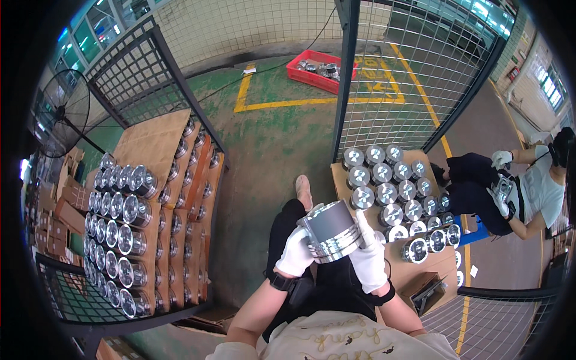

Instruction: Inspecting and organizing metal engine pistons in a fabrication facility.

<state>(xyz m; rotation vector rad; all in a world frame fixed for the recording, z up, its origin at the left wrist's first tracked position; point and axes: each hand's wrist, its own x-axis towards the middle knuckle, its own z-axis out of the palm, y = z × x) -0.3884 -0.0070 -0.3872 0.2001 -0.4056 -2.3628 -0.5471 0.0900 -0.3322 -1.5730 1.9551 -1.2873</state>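
Between my two white-gloved hands I hold a large metal piston (332,231), with a dark grey skirt and shiny ring grooves towards me. My left hand (296,252) grips its left side and my right hand (367,252) presses on its right side; both are closed around it. Close by on the right, rows of upright silver pistons (386,193) stand on a cardboard sheet (343,187). A few pistons (415,250) at the near end of that stack show their hollow ends. The fingers behind the held piston are partly hidden.
On the left, pistons (133,240) lie in stacked layers between cardboard sheets (150,141) inside a mesh cage (135,66). A red crate (312,77) with metal parts sits on the floor ahead. At right, a seated person (534,192) holds a metal part. A fan (61,113) stands far left.
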